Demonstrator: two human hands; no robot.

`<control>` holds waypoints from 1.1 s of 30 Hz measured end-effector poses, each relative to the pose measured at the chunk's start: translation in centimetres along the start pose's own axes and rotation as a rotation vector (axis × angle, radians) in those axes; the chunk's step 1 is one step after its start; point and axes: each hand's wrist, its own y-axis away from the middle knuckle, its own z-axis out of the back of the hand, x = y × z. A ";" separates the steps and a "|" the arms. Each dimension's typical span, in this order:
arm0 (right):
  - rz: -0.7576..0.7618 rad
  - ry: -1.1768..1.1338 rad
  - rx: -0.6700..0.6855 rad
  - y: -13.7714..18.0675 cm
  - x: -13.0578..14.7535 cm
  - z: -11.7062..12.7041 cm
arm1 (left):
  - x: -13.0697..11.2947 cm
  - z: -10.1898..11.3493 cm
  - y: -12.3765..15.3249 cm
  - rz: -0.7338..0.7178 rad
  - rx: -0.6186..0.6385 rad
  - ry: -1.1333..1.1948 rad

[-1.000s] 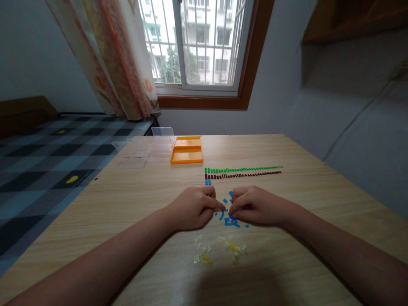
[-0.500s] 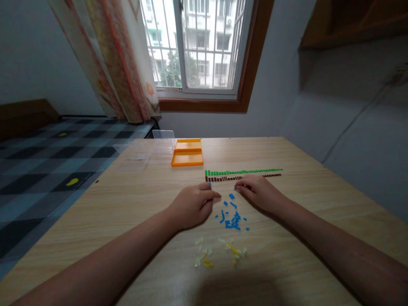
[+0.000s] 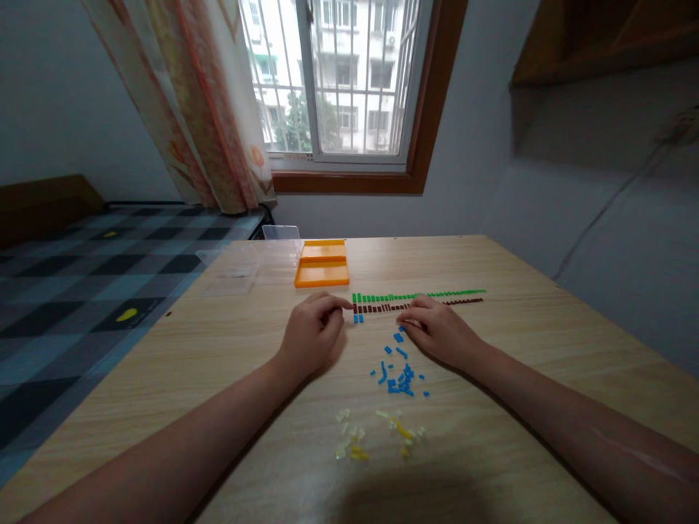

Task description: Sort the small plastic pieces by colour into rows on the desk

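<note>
My left hand [image 3: 314,331] rests at the left end of the rows, index finger stretched out and the others curled, with nothing visible in it. Its fingertip touches or nearly touches the end of the row of dark brown pieces [image 3: 374,309]. Just below that end, two small blue pieces [image 3: 358,319] lie side by side. My right hand [image 3: 437,324] is lowered over the middle of the brown row, fingers pinched together. A blue piece [image 3: 401,329] shows at its fingertips. Beneath lies a loose scatter of blue pieces [image 3: 405,378]. The right hand covers part of the brown row.
Behind the brown row runs a row of green pieces [image 3: 376,298]. Clear and yellow bits [image 3: 357,453] lie near the front. An open orange case [image 3: 322,282] and clear plastic boxes [image 3: 232,280] stand at the back left of the wooden table [image 3: 229,327].
My left hand has drawn left and away from me, uncovering two blue pieces at the row's end. My right hand has shifted slightly, staying near the same blue piece.
</note>
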 end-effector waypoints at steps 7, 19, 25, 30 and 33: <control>-0.001 0.012 0.043 0.2 -0.1 -0.1 | 1.7 0.0 -0.7 0.160 -0.120 0.057; -0.033 -0.068 0.094 0.1 -0.3 0.3 | 1.3 0.0 -0.6 0.142 -0.069 0.010; -0.141 -0.110 0.089 0.0 -0.3 0.4 | 0.4 -0.5 -0.3 0.054 0.175 -0.120; -0.172 -0.143 0.143 0.4 -0.9 0.8 | 0.1 -0.6 -0.1 0.015 0.207 -0.216; -0.181 -0.168 0.167 0.6 -1.4 1.1 | 0.2 -0.5 -0.1 0.023 0.195 -0.217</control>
